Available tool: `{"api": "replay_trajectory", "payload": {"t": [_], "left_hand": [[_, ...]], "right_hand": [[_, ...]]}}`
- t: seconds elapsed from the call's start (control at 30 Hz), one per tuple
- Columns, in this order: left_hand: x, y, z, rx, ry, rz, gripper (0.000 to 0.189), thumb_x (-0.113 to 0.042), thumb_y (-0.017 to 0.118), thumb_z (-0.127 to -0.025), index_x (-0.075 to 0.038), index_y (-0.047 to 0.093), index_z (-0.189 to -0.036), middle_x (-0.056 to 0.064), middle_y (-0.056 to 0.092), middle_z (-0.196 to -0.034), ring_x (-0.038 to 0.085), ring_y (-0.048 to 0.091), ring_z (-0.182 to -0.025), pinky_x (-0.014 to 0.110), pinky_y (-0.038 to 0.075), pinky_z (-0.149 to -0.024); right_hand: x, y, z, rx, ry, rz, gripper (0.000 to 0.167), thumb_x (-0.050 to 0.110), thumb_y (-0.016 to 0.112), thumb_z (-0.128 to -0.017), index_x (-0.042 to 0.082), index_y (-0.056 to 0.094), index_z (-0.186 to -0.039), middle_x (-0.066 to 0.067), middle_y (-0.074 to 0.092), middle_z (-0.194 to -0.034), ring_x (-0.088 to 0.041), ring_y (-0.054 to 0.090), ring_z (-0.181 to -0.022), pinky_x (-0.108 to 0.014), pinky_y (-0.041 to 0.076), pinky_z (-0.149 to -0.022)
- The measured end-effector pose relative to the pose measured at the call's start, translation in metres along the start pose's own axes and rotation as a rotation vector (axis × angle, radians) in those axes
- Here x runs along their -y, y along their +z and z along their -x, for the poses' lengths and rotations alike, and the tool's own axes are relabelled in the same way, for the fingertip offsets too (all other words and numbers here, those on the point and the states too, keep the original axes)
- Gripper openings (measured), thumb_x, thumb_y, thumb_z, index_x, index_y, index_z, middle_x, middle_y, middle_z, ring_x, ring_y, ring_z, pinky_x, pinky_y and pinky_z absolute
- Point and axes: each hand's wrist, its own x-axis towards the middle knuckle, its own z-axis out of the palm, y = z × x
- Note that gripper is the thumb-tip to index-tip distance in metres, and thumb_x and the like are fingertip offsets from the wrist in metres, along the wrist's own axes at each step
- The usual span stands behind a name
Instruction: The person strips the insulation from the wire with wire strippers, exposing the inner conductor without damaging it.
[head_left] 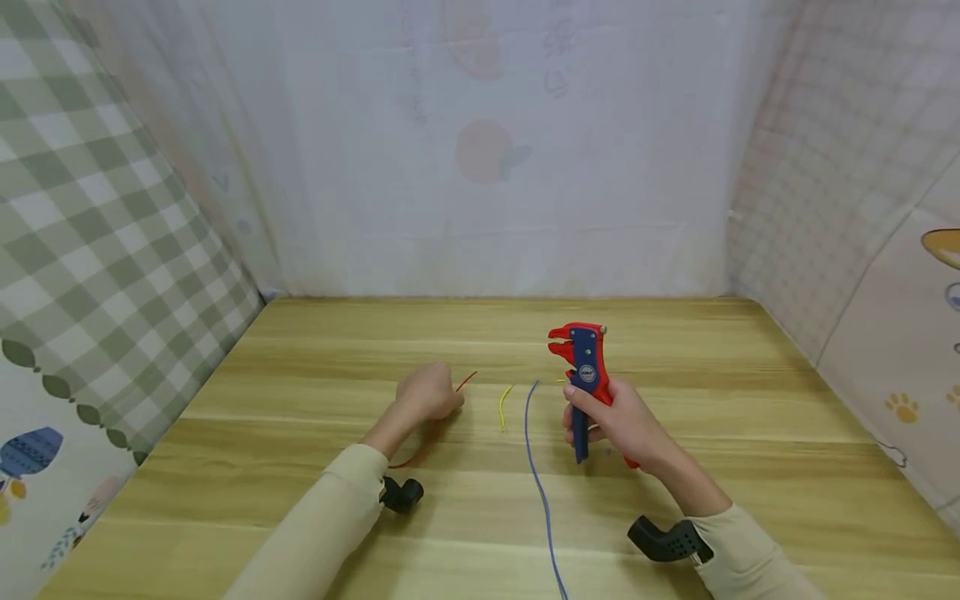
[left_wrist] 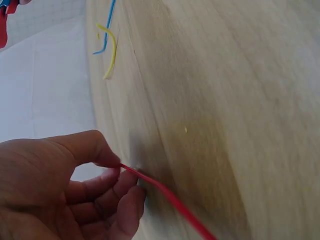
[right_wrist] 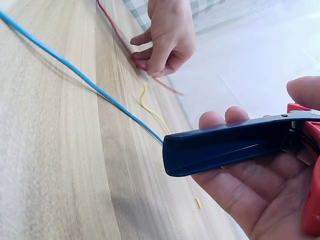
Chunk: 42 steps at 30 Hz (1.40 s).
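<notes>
Between thumb and fingers my left hand [head_left: 429,392] pinches a thin red wire [left_wrist: 172,197]; its short end sticks out past the fingertips, while the rest trails back toward me. My right hand [head_left: 626,421] grips a red and blue wire stripper [head_left: 585,358] by its handles, its red jaws raised and pointing left with nothing visible between them. On the table between the hands lie a short yellow wire [head_left: 503,408] and a long blue wire [head_left: 542,492]. The left wrist view shows the red wire running from the pinch toward the lower right.
A small yellow scrap [right_wrist: 198,203] lies on the wooden table [head_left: 315,333] near the right hand. Another tiny yellow bit [left_wrist: 186,130] shows in the left wrist view. A pale cloth [head_left: 480,225] hangs behind the table, with a checked cloth [head_left: 112,192] at the left.
</notes>
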Motion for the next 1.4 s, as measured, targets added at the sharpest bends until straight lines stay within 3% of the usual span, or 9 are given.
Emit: {"api": "replay_trajectory", "payload": {"t": [0.1, 0.2, 0.27, 0.37, 0.6, 0.73, 0.93, 1.17, 1.4], "left_hand": [[-0.016, -0.021, 0.025, -0.043, 0.024, 0.025, 0.042, -0.019, 0.066, -0.094, -0.015, 0.044, -0.058, -0.004, 0.035, -0.056, 0.013, 0.030, -0.050, 0.027, 0.025, -0.046], [-0.030, -0.039, 0.046, -0.098, 0.044, 0.109, 0.023, -0.012, 0.067, -0.095, -0.010, 0.058, -0.074, -0.001, 0.054, -0.067, 0.013, 0.045, -0.057, 0.026, 0.035, -0.051], [-0.032, -0.043, 0.051, -0.141, 0.076, 0.156, 0.004, -0.010, 0.067, -0.097, -0.009, 0.066, -0.093, 0.002, 0.067, -0.083, 0.016, 0.059, -0.070, 0.030, 0.048, -0.060], [-0.034, -0.045, 0.056, -0.209, 0.121, 0.226, 0.011, -0.006, 0.068, -0.098, -0.006, 0.074, -0.108, 0.006, 0.077, -0.096, 0.021, 0.070, -0.085, 0.037, 0.058, -0.076], [-0.033, -0.051, 0.063, -0.368, 0.216, 0.475, 0.015, -0.005, 0.071, -0.099, -0.005, 0.081, -0.110, 0.011, 0.080, -0.103, 0.027, 0.075, -0.091, 0.041, 0.061, -0.079], [-0.036, -0.057, 0.069, -0.427, 0.280, 0.561, 0.015, -0.006, 0.073, -0.098, -0.006, 0.081, -0.110, 0.011, 0.081, -0.104, 0.024, 0.075, -0.089, 0.037, 0.061, -0.076], [-0.045, -0.061, 0.075, -0.398, 0.351, 0.596, 0.014, -0.005, 0.074, -0.098, -0.007, 0.082, -0.109, 0.010, 0.080, -0.100, 0.021, 0.074, -0.079, 0.029, 0.059, -0.068], [-0.059, -0.065, 0.084, -0.353, 0.380, 0.623, 0.011, -0.005, 0.074, -0.097, -0.008, 0.081, -0.105, 0.005, 0.078, -0.091, 0.014, 0.070, -0.072, 0.027, 0.059, -0.064], [-0.064, -0.062, 0.087, -0.311, 0.413, 0.655, 0.009, -0.005, 0.073, -0.098, -0.006, 0.079, -0.105, 0.007, 0.077, -0.093, 0.026, 0.073, -0.080, 0.028, 0.063, -0.067]], "right_hand": [[0.000, 0.000, 0.000, -0.003, 0.006, 0.000, 0.046, 0.030, 0.056, -0.111, -0.014, 0.051, -0.123, -0.013, 0.069, -0.088, -0.025, 0.074, -0.077, -0.041, 0.066, -0.077], [0.000, 0.000, 0.000, -0.007, 0.003, -0.001, 0.045, 0.029, 0.056, -0.111, -0.014, 0.052, -0.122, -0.013, 0.070, -0.088, -0.025, 0.075, -0.076, -0.041, 0.066, -0.077], [0.000, 0.001, 0.000, 0.000, -0.002, -0.004, 0.045, 0.029, 0.056, -0.111, -0.014, 0.052, -0.121, -0.013, 0.070, -0.088, -0.025, 0.074, -0.076, -0.040, 0.066, -0.077], [-0.001, 0.002, 0.000, 0.020, -0.012, -0.007, 0.045, 0.028, 0.056, -0.111, -0.015, 0.052, -0.120, -0.014, 0.070, -0.088, -0.025, 0.074, -0.076, -0.040, 0.066, -0.077], [-0.002, 0.004, 0.000, 0.065, -0.024, -0.002, 0.047, 0.028, 0.055, -0.111, -0.019, 0.052, -0.119, -0.013, 0.070, -0.088, -0.023, 0.075, -0.076, -0.037, 0.066, -0.078], [-0.002, 0.006, 0.001, 0.089, -0.046, 0.002, 0.047, 0.026, 0.055, -0.111, -0.020, 0.053, -0.117, -0.013, 0.070, -0.088, -0.022, 0.074, -0.076, -0.036, 0.066, -0.078], [-0.003, 0.010, 0.002, 0.125, -0.109, 0.000, 0.042, 0.020, 0.054, -0.111, -0.021, 0.053, -0.115, -0.014, 0.070, -0.088, -0.023, 0.075, -0.075, -0.038, 0.066, -0.076], [0.000, 0.015, 0.003, 0.156, -0.149, -0.008, 0.030, 0.017, 0.054, -0.111, -0.013, 0.055, -0.113, -0.016, 0.069, -0.088, -0.021, 0.074, -0.075, -0.039, 0.066, -0.076], [0.000, 0.016, 0.003, 0.164, -0.171, -0.023, 0.028, 0.017, 0.053, -0.111, -0.011, 0.054, -0.113, -0.012, 0.069, -0.087, -0.022, 0.075, -0.075, -0.040, 0.066, -0.076]]}}
